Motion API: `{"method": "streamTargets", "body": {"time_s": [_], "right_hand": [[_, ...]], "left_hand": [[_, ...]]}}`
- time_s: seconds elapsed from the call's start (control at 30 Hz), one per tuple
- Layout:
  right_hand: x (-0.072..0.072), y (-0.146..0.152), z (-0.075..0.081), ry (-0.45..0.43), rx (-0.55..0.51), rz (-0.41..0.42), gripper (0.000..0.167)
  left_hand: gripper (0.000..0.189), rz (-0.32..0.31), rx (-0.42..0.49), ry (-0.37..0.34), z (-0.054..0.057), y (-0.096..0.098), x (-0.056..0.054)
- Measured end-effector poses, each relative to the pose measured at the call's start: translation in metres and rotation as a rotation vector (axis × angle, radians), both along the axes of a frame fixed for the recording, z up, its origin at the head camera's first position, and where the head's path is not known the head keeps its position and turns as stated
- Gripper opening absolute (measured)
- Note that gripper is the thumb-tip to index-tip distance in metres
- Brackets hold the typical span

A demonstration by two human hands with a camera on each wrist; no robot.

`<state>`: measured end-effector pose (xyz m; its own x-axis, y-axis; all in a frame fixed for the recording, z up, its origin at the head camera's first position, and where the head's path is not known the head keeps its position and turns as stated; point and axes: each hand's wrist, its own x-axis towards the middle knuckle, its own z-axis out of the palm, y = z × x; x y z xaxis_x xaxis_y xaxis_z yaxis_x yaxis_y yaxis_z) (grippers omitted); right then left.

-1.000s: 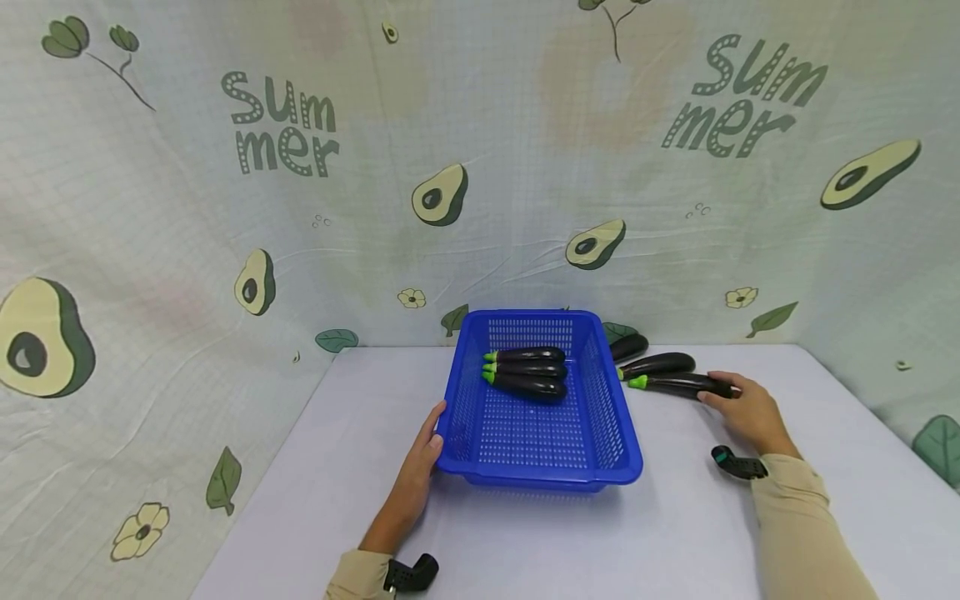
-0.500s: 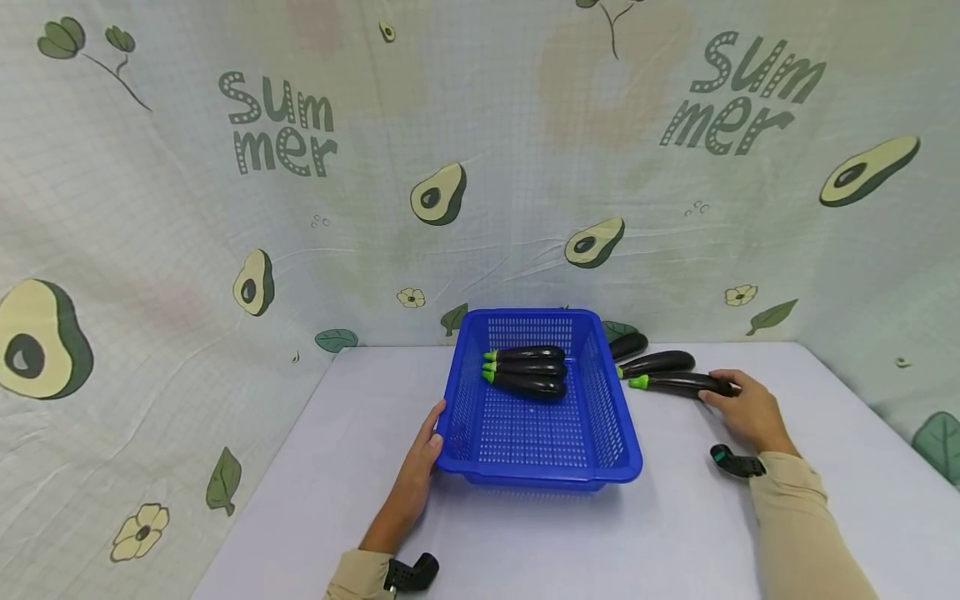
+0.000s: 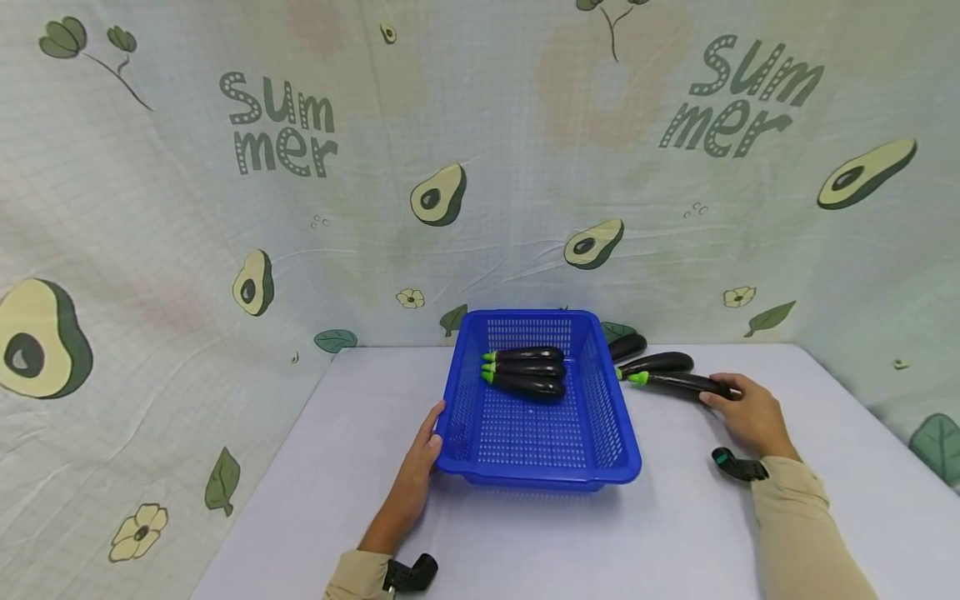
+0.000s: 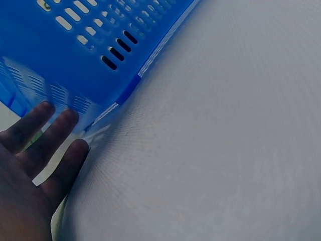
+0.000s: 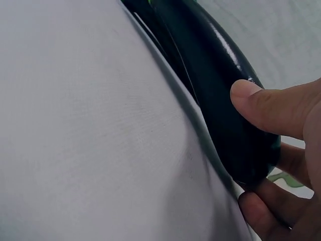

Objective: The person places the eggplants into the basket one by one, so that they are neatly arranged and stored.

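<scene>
My right hand (image 3: 752, 414) grips the rounded end of a dark, glossy eggplant (image 3: 681, 382) on the right of the table. In the right wrist view the thumb (image 5: 271, 108) lies on top of this eggplant and the other fingers curl beneath its end. At the left side of a blue plastic basket (image 3: 532, 479), my left hand (image 3: 417, 468) rests with fingers fairly straight. The left wrist view has its fingertips (image 4: 67, 116) right at the slotted wall of the basket. Inside the basket, three eggplants (image 3: 527, 387) lie side by side, green stems to the left.
Two more eggplants, one nearer (image 3: 657, 363) and one farther back (image 3: 627, 347), lie just right of the basket. A white cloth covers the table (image 3: 525, 550). Behind it hangs a curtain (image 3: 510, 108) printed with avocados.
The green stem end of the held eggplant has shifted slightly toward the back, tilting it a little. Both hands, the basket and the other eggplants stay nearly in place.
</scene>
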<state>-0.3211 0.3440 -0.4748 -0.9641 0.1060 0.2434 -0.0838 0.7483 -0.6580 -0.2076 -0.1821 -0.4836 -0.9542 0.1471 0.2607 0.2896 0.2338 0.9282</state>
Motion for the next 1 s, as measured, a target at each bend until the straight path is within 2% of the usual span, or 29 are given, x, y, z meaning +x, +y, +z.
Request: {"method": "streamTargets", "body": {"time_s": [0.3,0.57,0.9,1.0], "right_hand": [[0.002,-0.003,0.004,0.011,-0.117,-0.001,0.067],[0.001,-0.008,0.004,-0.049,-0.262,0.074,0.075],[0.002,-0.012,0.009,-0.082,-0.285,0.075,0.079],[0.002,-0.016,0.013,-0.067,-0.301,0.103,0.078]], "left_hand": [[0.054,0.004,-0.001,0.004,-0.001,0.0,0.0],[0.053,-0.001,0.006,0.012,-0.004,0.0,0.001],[0.053,0.005,0.0,0.009,-0.002,0.0,0.001],[0.053,0.005,0.002,0.009,-0.001,0.0,0.001]]}}
